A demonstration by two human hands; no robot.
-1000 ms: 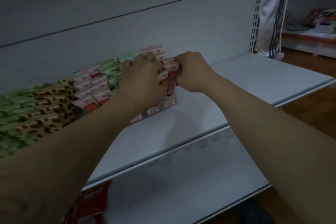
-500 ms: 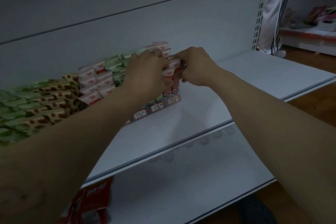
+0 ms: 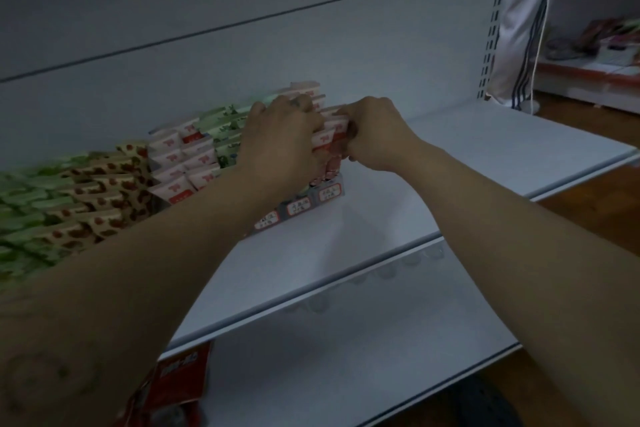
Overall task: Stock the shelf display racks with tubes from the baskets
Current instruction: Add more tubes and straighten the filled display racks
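L hand [image 3: 280, 144] hides tubes [image 3: 333, 135], maybe pkt [image 3: 180, 380] below

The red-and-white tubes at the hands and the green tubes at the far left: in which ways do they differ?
Colour: the red-and-white tubes have white ends with red print; the green tubes are pale green. Contact: the left hand and right hand hold the red-and-white tubes; nothing touches the green tubes. Both sit in stepped rows on the same shelf.
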